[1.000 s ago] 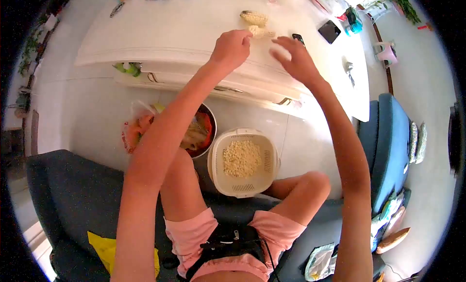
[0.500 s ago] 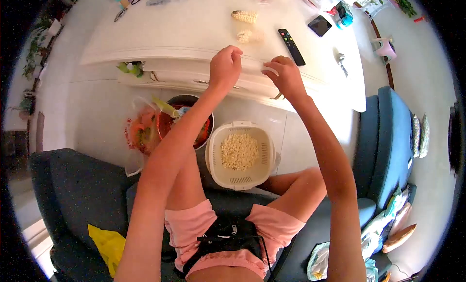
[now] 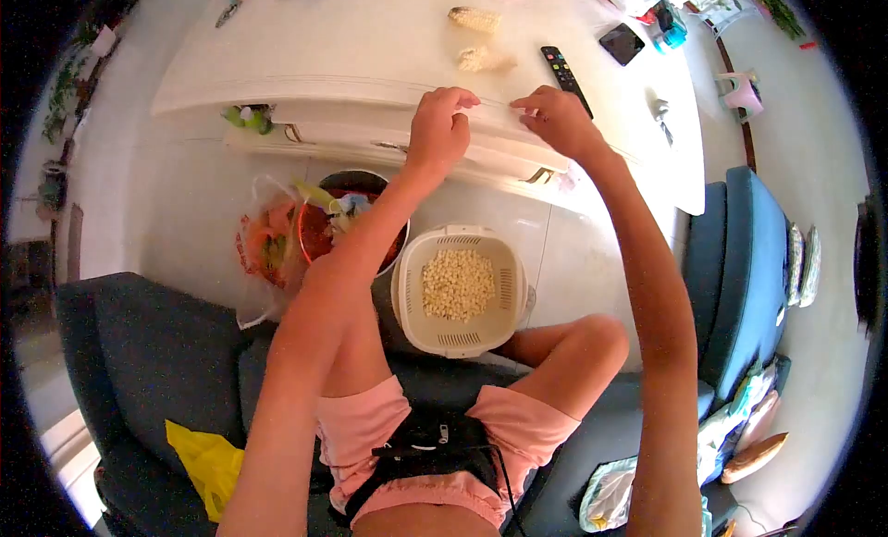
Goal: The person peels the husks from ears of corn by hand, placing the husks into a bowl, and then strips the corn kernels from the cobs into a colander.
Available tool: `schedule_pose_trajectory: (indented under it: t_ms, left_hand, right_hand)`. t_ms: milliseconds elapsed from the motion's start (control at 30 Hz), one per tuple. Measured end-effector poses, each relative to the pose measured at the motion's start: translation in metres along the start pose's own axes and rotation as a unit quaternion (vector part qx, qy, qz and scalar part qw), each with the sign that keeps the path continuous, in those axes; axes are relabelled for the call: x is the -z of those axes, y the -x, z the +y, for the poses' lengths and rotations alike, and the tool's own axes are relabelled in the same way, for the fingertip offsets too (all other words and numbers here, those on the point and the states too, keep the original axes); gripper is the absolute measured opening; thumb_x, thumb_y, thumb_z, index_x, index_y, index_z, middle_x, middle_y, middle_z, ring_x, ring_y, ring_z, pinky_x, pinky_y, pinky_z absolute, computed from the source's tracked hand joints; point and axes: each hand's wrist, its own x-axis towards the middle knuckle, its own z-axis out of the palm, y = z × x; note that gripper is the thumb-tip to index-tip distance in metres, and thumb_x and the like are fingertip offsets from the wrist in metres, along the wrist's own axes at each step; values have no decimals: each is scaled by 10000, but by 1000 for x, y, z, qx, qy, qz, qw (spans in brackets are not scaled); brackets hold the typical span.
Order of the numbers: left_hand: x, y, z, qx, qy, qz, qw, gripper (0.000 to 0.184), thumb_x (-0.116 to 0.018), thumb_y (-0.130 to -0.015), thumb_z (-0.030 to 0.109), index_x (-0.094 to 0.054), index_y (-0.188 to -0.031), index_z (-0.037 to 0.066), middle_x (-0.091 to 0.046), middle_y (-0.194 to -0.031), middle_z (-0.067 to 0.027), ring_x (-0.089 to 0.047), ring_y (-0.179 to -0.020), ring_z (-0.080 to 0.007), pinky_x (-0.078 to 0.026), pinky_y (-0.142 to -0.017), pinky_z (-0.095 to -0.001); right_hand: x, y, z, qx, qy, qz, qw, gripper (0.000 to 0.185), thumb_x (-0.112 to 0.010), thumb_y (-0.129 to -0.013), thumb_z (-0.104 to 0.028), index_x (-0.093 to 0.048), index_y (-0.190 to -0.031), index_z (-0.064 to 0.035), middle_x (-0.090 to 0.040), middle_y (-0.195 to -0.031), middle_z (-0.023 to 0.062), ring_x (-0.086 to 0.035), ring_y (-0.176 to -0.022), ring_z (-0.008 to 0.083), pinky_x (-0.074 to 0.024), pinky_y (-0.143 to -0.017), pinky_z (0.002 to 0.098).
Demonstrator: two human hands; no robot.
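Observation:
Near the front edge of the white table [image 3: 351, 56], my left hand [image 3: 442, 128] points its fingers to the right, thumb apart from them; nothing shows in it. Facing it across a small gap, my right hand [image 3: 562, 123] has its fingers partly bent and spread, with nothing visible between them. Beyond the hands lie a pale corn cob [image 3: 475, 19] and a shorter piece of corn [image 3: 474, 60]. Below, between my knees, a cream plastic basket [image 3: 505, 332] contains loose corn kernels [image 3: 459, 285].
A black remote control [image 3: 565, 79] and a phone [image 3: 622, 44] lie right of the corn. Left of the basket stand a pot [image 3: 401, 241] holding red and husk-like scraps and a clear plastic bag [image 3: 264, 296]. A blue sofa section [image 3: 747, 259] is at right.
My hands have turned toward each other, and their fingers are more stretched out. The view has shifted slightly. The corn and basket stay in place.

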Motion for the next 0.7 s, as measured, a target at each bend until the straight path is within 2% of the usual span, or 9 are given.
schedule_pose_trajectory:
  t_ms: [100,167,233,267,333,467,567,633,700]
  left_hand:
    - [5,19,15,76,102,32,991,186,-493,-791,-49,-614,-909,27,-645,-861,-105,-615,-850,-251,-478,-781,-345]
    - [6,31,21,129,133,74,980,201,-466,-799,-81,-595,-921,13,-625,-836,-92,-593,-798,-201,-474,-687,-303]
    - [2,44,16,155,149,65,974,189,-460,-809,-68,-592,-920,10,-619,-818,-89,-591,-775,-192,-471,-682,-300]
    - [0,51,13,180,165,55,968,178,-455,-820,-55,-589,-919,7,-614,-800,-85,-590,-751,-182,-469,-676,-296]
    - [-2,51,9,213,197,33,956,178,-442,-835,-36,-591,-920,9,-610,-784,-82,-589,-744,-168,-467,-667,-289]
    - [-5,45,-14,296,261,17,919,191,-413,-874,24,-598,-923,20,-598,-745,-70,-578,-709,-130,-463,-637,-272]
    - [3,43,-11,344,284,58,893,195,-412,-876,31,-601,-923,22,-595,-720,-66,-564,-672,-115,-456,-603,-259]
    - [4,38,-15,345,284,72,892,190,-416,-876,33,-600,-922,21,-594,-713,-67,-559,-653,-118,-454,-593,-258]
    - [1,40,-12,355,286,81,886,186,-420,-876,35,-600,-921,21,-593,-705,-67,-555,-635,-121,-452,-584,-256]
  right_hand:
    - [8,-9,-2,3,22,-44,999,178,-672,-804,-101,-703,-977,-77,-653,-836,124,-647,-797,255,-521,-725,363]
    - [12,-15,-5,13,29,-46,998,139,-666,-802,-106,-699,-926,-51,-652,-810,123,-641,-796,278,-517,-726,380]
    - [11,-23,-3,130,93,-59,985,111,-647,-798,-103,-672,-875,-26,-647,-834,136,-630,-788,310,-513,-728,394]
    - [11,-25,-2,126,90,-65,986,111,-647,-798,-103,-672,-875,-26,-647,-834,136,-630,-788,310,-513,-728,394]
    - [9,-29,-5,96,138,-118,979,103,-627,-787,-98,-634,-841,-11,-640,-855,152,-622,-788,333,-506,-729,408]
    - [5,-30,-10,69,126,-97,985,115,-618,-783,-105,-607,-839,-5,-634,-871,158,-625,-786,321,-504,-726,391]
    - [1,-30,-7,4,53,-37,998,137,-625,-786,-117,-609,-850,3,-633,-822,152,-631,-750,285,-506,-714,360]
    - [4,-32,-5,-60,-15,62,996,150,-626,-825,-131,-616,-873,10,-647,-778,130,-635,-672,219,-518,-651,318]
    - [9,-35,0,-81,-53,73,993,154,-621,-844,-139,-621,-885,9,-652,-759,116,-630,-643,184,-517,-613,304]
